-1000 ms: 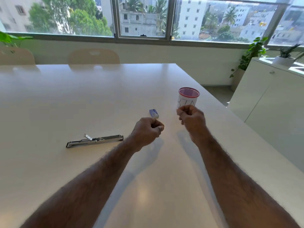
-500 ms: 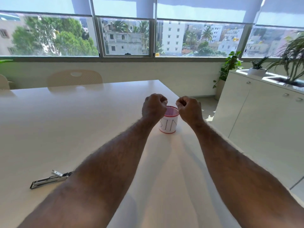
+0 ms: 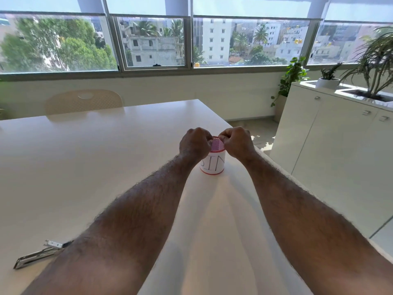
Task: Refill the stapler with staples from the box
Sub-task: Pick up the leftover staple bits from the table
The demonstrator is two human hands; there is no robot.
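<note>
- The stapler is a slim silver metal thing lying open and flat on the white table, a small metal tab raised near its middle; my left forearm hides its far end. It sits well to the near left of the cup.
- The cup is white with red rims, a pink mesh top and handwritten black strokes on its side.
- My left hand and right hand are both curled into loose fists over the cup's mouth, fingertips pinched; I cannot tell what they pinch.
- Compared with half a second ago, my hands sit slightly closer together above the cup; the stapler has not moved.
</note>
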